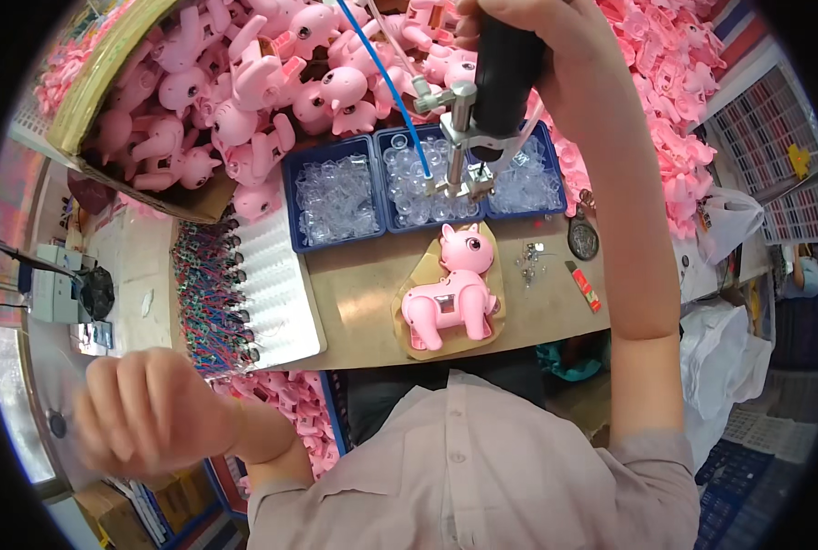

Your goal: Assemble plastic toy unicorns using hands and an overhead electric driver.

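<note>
My right hand (pixel 574 41) is wrapped round a black electric screwdriver (pixel 508 78), raised over the far side of the table. A metal fitting (pixel 464 151) with a blue hose (pixel 386 73) is at its lower end. Below it a pink toy pony (pixel 447 307) lies on a tan, pad-like holder (pixel 418 275) near the table's front edge. Off to the left, away from the toy, my left hand (pixel 148 412) hangs in the air, slightly blurred. Its fingers are curled in; whatever they may hold is hidden.
Blue bins (pixel 380 183) of clear plastic parts stand behind the pony. A cardboard box (pixel 88 101) of pink toys is at far left, and pink parts (pixel 661 110) heap at right. Wired components (pixel 212 293) lie beside a white tray (pixel 281 275). A red cutter (pixel 583 286) lies to the right.
</note>
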Demonstrator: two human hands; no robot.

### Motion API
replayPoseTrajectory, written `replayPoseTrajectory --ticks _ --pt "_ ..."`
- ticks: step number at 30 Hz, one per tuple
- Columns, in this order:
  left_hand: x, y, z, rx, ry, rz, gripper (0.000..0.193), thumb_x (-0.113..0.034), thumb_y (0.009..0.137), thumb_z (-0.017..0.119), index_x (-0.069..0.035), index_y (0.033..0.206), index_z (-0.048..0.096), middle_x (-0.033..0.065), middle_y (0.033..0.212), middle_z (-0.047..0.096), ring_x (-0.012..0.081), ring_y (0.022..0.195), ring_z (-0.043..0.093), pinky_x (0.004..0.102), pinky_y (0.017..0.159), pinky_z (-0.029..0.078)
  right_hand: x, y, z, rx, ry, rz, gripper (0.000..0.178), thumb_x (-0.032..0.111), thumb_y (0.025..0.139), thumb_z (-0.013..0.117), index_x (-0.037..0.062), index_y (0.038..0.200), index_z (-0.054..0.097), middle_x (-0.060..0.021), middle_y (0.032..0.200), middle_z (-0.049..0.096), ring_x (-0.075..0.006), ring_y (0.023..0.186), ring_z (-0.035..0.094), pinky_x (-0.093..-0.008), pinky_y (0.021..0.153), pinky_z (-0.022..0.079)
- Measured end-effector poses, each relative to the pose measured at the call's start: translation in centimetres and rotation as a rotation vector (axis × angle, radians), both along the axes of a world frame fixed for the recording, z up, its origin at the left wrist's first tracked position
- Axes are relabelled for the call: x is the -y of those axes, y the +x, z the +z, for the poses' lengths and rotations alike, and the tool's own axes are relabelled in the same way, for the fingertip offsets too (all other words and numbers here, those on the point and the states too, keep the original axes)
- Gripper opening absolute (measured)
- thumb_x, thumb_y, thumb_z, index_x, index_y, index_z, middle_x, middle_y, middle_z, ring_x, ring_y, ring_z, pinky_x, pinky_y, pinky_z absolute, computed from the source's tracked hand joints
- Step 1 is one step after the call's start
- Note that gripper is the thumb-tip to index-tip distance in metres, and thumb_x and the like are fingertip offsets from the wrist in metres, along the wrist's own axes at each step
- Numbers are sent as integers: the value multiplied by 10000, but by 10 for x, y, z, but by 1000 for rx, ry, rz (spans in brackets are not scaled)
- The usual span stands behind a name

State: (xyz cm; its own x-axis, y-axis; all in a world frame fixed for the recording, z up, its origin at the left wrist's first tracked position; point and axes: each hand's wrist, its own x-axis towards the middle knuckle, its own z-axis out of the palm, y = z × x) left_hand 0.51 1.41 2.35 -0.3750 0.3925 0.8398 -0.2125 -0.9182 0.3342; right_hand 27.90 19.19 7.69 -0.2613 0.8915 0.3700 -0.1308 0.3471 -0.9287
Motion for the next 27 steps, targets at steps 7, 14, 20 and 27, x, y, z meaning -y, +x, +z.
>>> replayPoseTrajectory --ticks 7,14,20,27 --pt "-55 113 -118 -1267 -428 193 337 -161 746 702 -8 1036 622 119 977 642 240 763 614 332 637 491 10 -7 -23 -73 -11 -151 278 147 837 662 12 1049 545 -16 810 571 -78 666 548 -227 588 452" --pt "-61 151 -178 -1444 -640 462 469 -199 790 653 37 1187 569 126 1209 598 224 788 602 324 657 508 19 -1 -46 -129 34 -286 220 138 861 678 6 1001 573 14 704 562 -51 574 520 -201 533 425" --pt "-62 159 -173 -1498 -589 340 439 -256 817 619 29 1150 601 150 1230 592 205 734 590 316 616 501 22 3 -58 -98 36 -337 218 134 859 678 -7 989 576 -6 725 589 -57 570 537 -206 526 430" --pt "-59 158 -177 -1516 -531 428 429 -282 823 612 21 1126 629 142 1226 603 195 674 590 326 591 476 23 0 -59 -148 104 -305 214 146 860 680 4 988 584 11 707 571 -41 576 514 -200 515 409"
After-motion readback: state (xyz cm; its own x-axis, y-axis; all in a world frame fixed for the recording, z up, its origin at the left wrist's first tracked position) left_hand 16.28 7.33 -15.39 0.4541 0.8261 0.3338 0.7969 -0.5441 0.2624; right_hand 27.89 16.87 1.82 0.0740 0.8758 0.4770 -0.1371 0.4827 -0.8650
